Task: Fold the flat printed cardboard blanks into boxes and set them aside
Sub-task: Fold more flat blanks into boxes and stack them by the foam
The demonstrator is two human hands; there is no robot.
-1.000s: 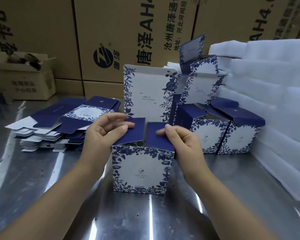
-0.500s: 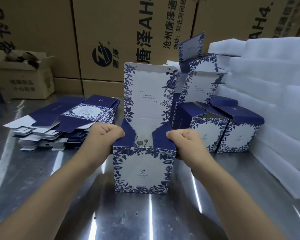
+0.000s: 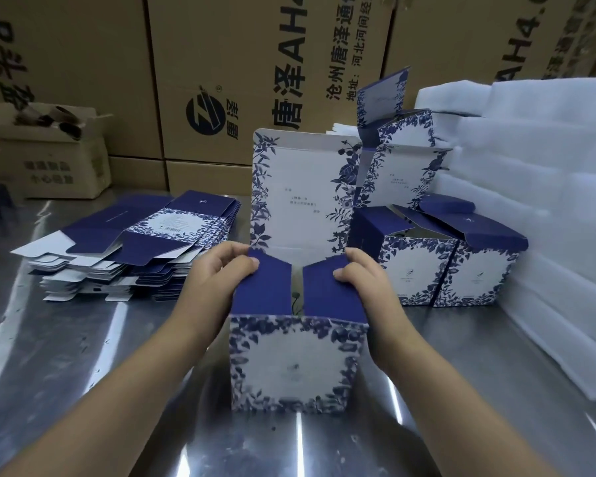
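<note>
The left hand [image 3: 217, 275] and right hand [image 3: 363, 282] each kept a clamped grip on the blue-floral white cardboard box's [image 3: 295, 366] navy side flaps [image 3: 265, 292].

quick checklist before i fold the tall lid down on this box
1. box upright on the table: ok
2. left hand grips the box, thumb pressing the left side flap inward: ok
3. right hand does the same on the right side flap: ok
4. lid flap stands upright behind, nothing on it: ok
5. bottom closed and locked: cannot tell, hidden
</note>
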